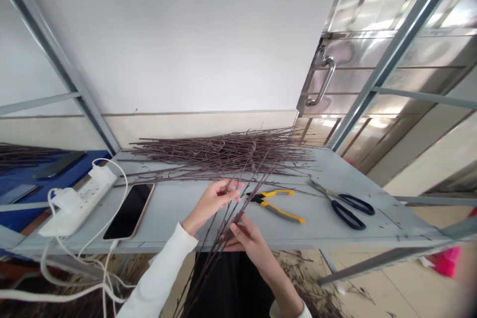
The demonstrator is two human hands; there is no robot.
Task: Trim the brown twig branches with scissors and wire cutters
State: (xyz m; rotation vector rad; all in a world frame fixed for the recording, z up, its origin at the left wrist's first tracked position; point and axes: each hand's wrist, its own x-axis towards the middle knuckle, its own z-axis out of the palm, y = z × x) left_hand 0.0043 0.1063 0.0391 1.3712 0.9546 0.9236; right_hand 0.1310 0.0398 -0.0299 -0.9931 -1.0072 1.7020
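Note:
A small bunch of thin dark twigs (214,253) slants up from my lap past the front edge of the grey shelf table. My right hand (244,236) is closed around the bunch near its middle. Just above and to the left, my left hand (219,198) pinches a thin twig between thumb and fingers. Behind both hands a large pile of twigs (219,151) lies lengthwise along the back of the table. Pliers with yellow and grey handles (281,203) rest right beside the bunch, their jaws partly hidden behind the twigs.
Scissors with dark blue handles (348,208) lie on the right of the table (316,231). On the left are a phone (129,211) and a white power strip (80,206) with cables hanging over the edge. Metal posts (395,54) frame both sides. Twig scraps litter the floor.

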